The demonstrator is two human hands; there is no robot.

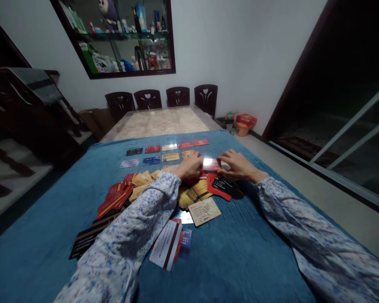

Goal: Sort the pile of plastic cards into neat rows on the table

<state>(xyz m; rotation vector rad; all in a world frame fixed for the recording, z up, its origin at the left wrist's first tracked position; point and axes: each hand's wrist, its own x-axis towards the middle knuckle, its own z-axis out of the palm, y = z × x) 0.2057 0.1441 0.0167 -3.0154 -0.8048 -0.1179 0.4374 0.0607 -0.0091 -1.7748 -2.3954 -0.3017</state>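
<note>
Between my two hands a glossy red card (212,164) catches a bright reflection. The fingers of my left hand (190,165) are closed at its left edge, and those of my right hand (236,165) pinch its right edge. Below them lie fanned piles of gold cards (199,190), red cards and black cards (224,185). A beige card (204,211) sits in front of the piles. Red cards (117,197) and black cards (85,239) spread out at the left, partly behind my left sleeve. Nearer me a white card with a dark stripe (166,245) overlaps a blue card (185,239).
Two rows of cards, including a black card (134,151) and a blue card (151,160), lie beyond my hands on the blue cloth (255,252). Past the cloth are a marble tabletop (161,121) and several dark chairs (206,97).
</note>
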